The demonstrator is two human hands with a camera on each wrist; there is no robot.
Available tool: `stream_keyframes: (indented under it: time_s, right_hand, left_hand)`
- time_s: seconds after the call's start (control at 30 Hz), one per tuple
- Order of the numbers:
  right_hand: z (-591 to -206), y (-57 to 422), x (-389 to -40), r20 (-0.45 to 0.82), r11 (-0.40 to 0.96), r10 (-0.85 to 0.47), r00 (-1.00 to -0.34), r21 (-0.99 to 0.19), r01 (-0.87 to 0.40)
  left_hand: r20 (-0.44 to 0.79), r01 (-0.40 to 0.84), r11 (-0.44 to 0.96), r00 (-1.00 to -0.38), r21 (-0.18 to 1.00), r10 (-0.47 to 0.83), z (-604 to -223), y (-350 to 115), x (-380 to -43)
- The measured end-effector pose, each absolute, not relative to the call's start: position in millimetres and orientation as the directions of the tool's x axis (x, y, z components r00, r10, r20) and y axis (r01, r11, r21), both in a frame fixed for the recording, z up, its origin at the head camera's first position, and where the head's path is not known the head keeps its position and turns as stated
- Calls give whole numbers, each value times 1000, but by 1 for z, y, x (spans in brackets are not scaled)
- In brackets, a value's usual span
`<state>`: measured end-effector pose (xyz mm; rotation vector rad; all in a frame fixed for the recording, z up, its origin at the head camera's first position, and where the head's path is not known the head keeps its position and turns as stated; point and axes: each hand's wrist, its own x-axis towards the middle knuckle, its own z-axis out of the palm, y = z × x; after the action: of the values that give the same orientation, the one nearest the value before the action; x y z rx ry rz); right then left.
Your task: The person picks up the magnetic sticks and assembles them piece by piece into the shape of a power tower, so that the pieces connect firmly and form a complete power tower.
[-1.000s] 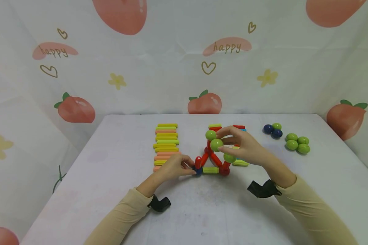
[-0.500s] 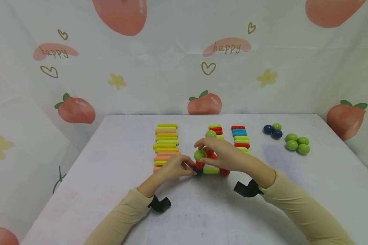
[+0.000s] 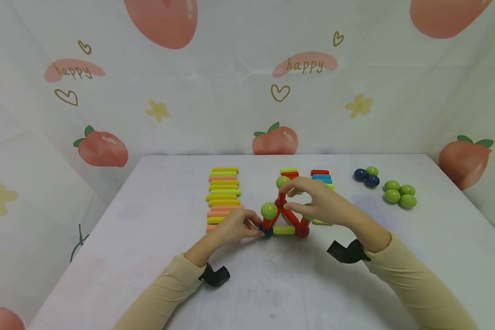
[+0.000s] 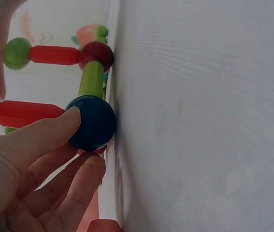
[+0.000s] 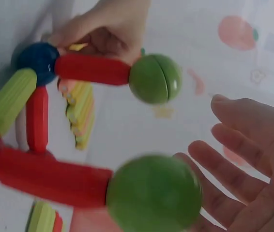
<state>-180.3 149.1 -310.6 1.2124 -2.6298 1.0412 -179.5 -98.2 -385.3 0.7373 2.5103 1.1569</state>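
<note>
A frame of rods and balls stands on the table in the head view. Its base triangle joins a dark blue ball [image 4: 92,123] and two red balls by a yellow-green rod [image 3: 284,230] and red rods [image 3: 290,216]. Three upright red rods carry green balls; one green ball [image 3: 269,211] tops the post over the blue ball. My left hand [image 3: 234,224] pinches the blue ball between thumb and fingers. Above the frame's right side, my right hand [image 3: 323,201] has its fingers spread and holds nothing. It partly covers the front right green ball [image 3: 307,215].
Left of the frame lies a column of yellow, green and orange rods [image 3: 224,185]. Shorter rods [image 3: 321,177] lie behind it, partly hidden by my right hand. At the back right are blue balls [image 3: 372,181] and several green balls [image 3: 392,196].
My right hand has brought a green ball left onto the red post over the blue ball, let go, and drawn back to the right. My left hand stays on the blue ball.
</note>
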Motion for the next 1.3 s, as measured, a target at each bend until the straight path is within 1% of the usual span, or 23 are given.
stream_keyframes:
  time_s: [0.1,0.17,0.37,0.53,0.67,0.83,0.93,1.13,1.3]
  right_hand:
    - [-313,163,-185,342,478,-614,-712,-557,-680]
    - [-315,172,-188,332,499,-584,-741,-574,-650]
    - [-324,196,-196,260,584,-494,-830,-607,-538]
    - [-335,212,-200,179,614,-462,-868,-642,-459]
    - [-348,217,-199,81,575,-536,-840,-693,-434]
    - [-368,211,-195,-57,518,-656,-752,-759,-394]
    - [-377,205,-192,-70,496,-676,-734,-779,-383]
    - [-384,199,-187,-30,493,-647,-762,-779,-388]
    - [-385,198,-186,-39,499,-637,-770,-782,-374]
  left_hand:
    - [-43,325,547,-832,772,554,-386,-98,-179]
    - [-48,318,546,-832,775,553,-386,-98,-179]
    - [-56,321,553,-827,769,559,-386,-97,-178]
    - [-56,328,553,-823,766,565,-386,-97,-178]
    - [-43,342,545,-818,765,574,-386,-97,-177]
    - [-45,340,544,-817,767,575,-386,-97,-177]
    - [-50,338,550,-819,764,572,-386,-97,-178]
    - [-79,320,586,-829,744,553,-381,-101,-177]
    - [-109,302,651,-853,696,511,-369,-119,-181]
